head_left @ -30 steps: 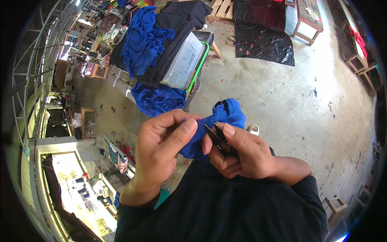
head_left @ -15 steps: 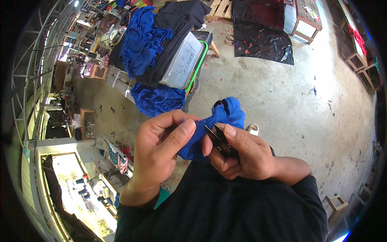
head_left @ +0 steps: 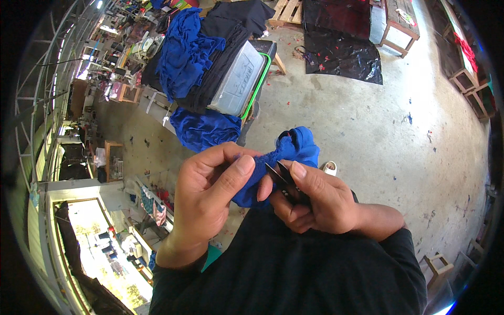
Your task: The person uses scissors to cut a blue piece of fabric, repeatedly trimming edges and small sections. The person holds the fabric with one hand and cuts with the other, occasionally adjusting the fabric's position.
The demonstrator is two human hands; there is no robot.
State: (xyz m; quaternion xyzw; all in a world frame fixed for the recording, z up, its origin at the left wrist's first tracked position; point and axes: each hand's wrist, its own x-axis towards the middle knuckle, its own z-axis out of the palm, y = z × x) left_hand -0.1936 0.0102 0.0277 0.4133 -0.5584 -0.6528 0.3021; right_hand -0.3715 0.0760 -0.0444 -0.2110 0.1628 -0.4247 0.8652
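A blue fabric piece (head_left: 303, 148) hangs in front of me, its fuzzy raw edge stretched between my hands. My left hand (head_left: 210, 189) pinches that edge between thumb and fingers. In my right hand (head_left: 320, 202) sits a pair of black thread snips (head_left: 284, 179), its two pointed blades spread apart close to the fabric edge. The right thumb lies along one blade, and the fingers curl beneath the tool. Part of the snips is hidden inside the right palm.
Ahead on the left, blue cloth (head_left: 186, 52) and dark cloth are heaped beside a grey plastic bin (head_left: 239, 79) with a green rim. A black sheet (head_left: 344, 58) covers part of the concrete floor. Wooden benches (head_left: 399, 26) stand at the far right.
The snips and right fingers have shifted very slightly left along the fabric edge. My left hand keeps its pinch in nearly the same place.
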